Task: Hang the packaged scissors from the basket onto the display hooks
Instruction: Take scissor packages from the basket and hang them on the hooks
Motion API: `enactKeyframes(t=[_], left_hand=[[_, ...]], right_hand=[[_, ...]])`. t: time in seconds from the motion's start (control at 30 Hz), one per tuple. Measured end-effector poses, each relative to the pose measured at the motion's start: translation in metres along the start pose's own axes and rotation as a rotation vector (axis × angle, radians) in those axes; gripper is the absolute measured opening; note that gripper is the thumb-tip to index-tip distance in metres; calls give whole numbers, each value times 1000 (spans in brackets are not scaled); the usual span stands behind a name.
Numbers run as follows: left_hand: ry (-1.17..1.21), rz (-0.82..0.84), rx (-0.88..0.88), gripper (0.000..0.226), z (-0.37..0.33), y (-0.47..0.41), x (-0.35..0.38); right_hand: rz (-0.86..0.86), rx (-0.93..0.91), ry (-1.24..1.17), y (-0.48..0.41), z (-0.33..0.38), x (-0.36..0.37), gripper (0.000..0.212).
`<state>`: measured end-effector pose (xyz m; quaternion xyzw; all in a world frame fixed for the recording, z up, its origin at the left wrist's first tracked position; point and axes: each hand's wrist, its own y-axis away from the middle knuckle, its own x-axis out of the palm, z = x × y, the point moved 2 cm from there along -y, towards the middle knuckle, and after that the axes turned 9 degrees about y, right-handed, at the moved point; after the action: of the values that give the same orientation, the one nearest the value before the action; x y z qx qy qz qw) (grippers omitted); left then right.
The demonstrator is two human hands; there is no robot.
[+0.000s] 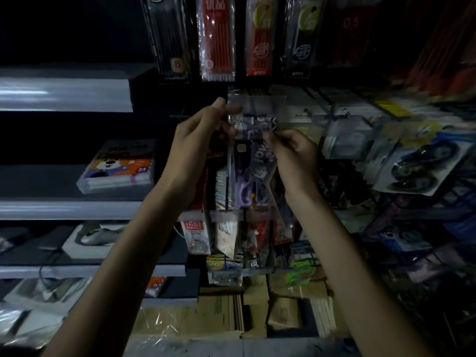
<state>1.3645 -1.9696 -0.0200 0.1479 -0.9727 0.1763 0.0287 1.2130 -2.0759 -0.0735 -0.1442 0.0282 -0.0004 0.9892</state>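
Note:
A clear pack of purple-handled scissors [251, 161] hangs upright in the middle of the dim display, its printed header card at the top. My left hand [198, 148] pinches the pack's upper left corner between thumb and fingers. My right hand [293, 153] pinches the header card's right edge. The pack's top sits level with a row of display hooks [260, 104], but the blur hides whether it is on a hook. No basket is in view.
Pen packs [217, 39] hang above. More hanging packs fill the right side, among them blue-handled scissors [422, 161]. White shelves [64, 207] on the left carry a marker box [118, 166]. Cardboard boxes [257, 307] stand below.

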Motion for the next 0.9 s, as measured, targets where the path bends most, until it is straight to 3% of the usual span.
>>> enactKeyframes(t=[0.53, 0.9], left_hand=[[15, 57, 120, 34, 15, 4, 2], [-10, -187, 68, 21, 93, 6, -9]], right_hand=[[-45, 55, -65, -10, -9, 12, 19], [33, 120, -29, -11, -18, 9, 32]])
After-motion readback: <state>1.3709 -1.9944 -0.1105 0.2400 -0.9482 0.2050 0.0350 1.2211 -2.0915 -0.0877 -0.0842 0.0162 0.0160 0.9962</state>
